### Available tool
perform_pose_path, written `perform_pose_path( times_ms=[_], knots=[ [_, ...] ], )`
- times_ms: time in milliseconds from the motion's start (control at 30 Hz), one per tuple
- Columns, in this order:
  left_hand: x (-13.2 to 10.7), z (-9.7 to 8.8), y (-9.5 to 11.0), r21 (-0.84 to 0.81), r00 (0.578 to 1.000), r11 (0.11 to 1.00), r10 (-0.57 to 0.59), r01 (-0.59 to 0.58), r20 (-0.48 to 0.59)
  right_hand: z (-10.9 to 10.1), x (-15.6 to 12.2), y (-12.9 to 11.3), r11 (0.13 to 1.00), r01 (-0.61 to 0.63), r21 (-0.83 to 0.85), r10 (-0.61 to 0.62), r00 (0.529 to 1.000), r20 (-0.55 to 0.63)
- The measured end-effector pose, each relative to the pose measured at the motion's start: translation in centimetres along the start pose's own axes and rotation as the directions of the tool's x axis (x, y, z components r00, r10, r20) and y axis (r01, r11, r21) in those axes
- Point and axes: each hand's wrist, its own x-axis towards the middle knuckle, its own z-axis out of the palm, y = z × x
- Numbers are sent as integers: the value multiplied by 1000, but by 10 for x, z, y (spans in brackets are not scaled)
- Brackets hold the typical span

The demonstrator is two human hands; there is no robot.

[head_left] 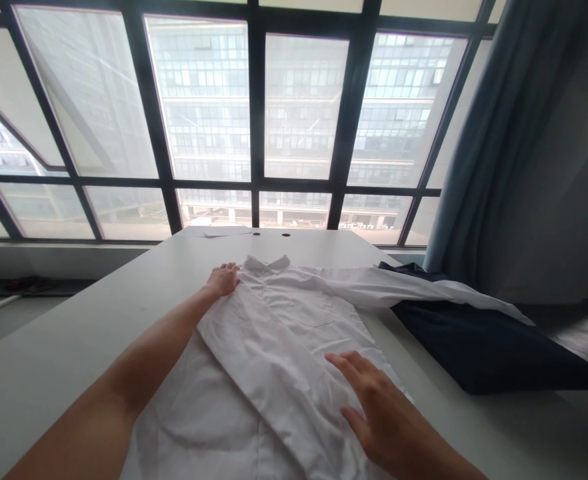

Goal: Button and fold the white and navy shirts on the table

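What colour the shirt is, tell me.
The shirt is white, best seen in the head view.
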Motion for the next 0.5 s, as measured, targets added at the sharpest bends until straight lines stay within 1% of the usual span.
perform_pose_path(
  times_ms=[67,100,167,233,300,367,433,500],
  knots=[
    [-8,9,6,-13,999,1000,-23,23,28,7,3,-11,985,157,-70,-162,985,-67],
    [-13,13,8,-22,998,999,-30,31,48,11,5,-17,966,242,-96,-248,966,-65],
    [-23,21,10,-46,994,998,-35,40,104,18,9,-26,906,406,-118,-409,913,-3],
    [-31,26,6,-77,985,996,-39,53,171,24,13,-28,844,527,-101,-519,849,98],
    [-34,29,-1,-99,975,992,-50,73,219,29,16,-25,812,579,-75,-560,809,178],
    [-31,29,-9,-106,969,990,-63,90,239,33,19,-18,801,594,-80,-567,794,222],
    [-25,28,-14,-106,967,990,-67,96,246,38,22,-11,780,614,-121,-579,781,235],
    [-19,25,-18,-103,967,990,-67,95,247,45,25,-6,743,643,-187,-605,764,223]
  ],
)
